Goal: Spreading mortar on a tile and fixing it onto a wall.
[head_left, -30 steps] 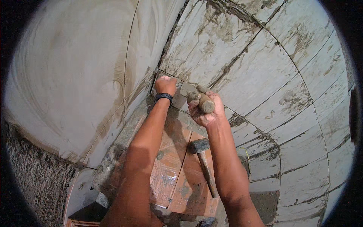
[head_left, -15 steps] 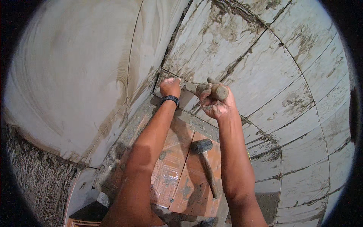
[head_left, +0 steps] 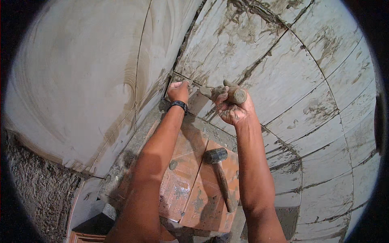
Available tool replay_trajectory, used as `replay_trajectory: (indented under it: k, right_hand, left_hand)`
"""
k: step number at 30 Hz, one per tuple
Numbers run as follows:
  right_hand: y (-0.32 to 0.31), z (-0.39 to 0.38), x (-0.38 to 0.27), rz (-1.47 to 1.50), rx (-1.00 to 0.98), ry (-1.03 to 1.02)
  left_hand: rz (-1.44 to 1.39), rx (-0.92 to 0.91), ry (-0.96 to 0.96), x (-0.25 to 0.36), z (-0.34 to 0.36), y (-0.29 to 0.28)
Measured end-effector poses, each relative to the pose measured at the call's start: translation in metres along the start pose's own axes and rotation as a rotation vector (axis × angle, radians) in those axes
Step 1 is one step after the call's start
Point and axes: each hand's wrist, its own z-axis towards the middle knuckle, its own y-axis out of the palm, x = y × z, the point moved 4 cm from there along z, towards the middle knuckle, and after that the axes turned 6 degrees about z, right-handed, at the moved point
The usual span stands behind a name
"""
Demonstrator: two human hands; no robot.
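My left hand (head_left: 178,91), with a dark band at the wrist, is closed near the corner where the large pale wall panel (head_left: 81,73) meets the grey tiles. Its fingertips are pressed together, and whatever is between them is hidden or too small to name. To its right, my right hand (head_left: 234,108) is wrapped round the thick, mortar-caked handle of a trowel (head_left: 238,96). The tool's narrow end points left toward my left fingers. Beneath both hands lie mortar-smeared grey tiles (head_left: 279,77) with dark joints.
A mallet (head_left: 219,174) with a black head and wooden handle lies on orange ribbed tiles (head_left: 194,202) between my forearms. Wet mortar (head_left: 121,162) runs along the wall's foot. Rough dark ground (head_left: 40,190) is at lower left, by an orange-brown tile edge (head_left: 87,237).
My left hand has shifted slightly left, so a wider gap shows between it and the trowel's narrow end. My right hand keeps its grip, almost in the same place.
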Motion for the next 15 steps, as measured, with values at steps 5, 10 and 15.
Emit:
replay_trajectory:
  k: [5, 10, 15]
  right_hand:
    - [-0.001, 0.002, -0.002, -0.011, -0.020, -0.013]
    - [0.005, 0.000, 0.002, 0.038, -0.025, 0.028]
    - [0.001, 0.005, -0.006, -0.065, -0.043, -0.063]
  left_hand:
    - [0.150, 0.037, 0.101, -0.013, 0.016, 0.005]
    - [0.266, 0.060, 0.207, -0.024, 0.034, 0.005]
    - [0.211, 0.042, 0.063, -0.028, 0.045, 0.003]
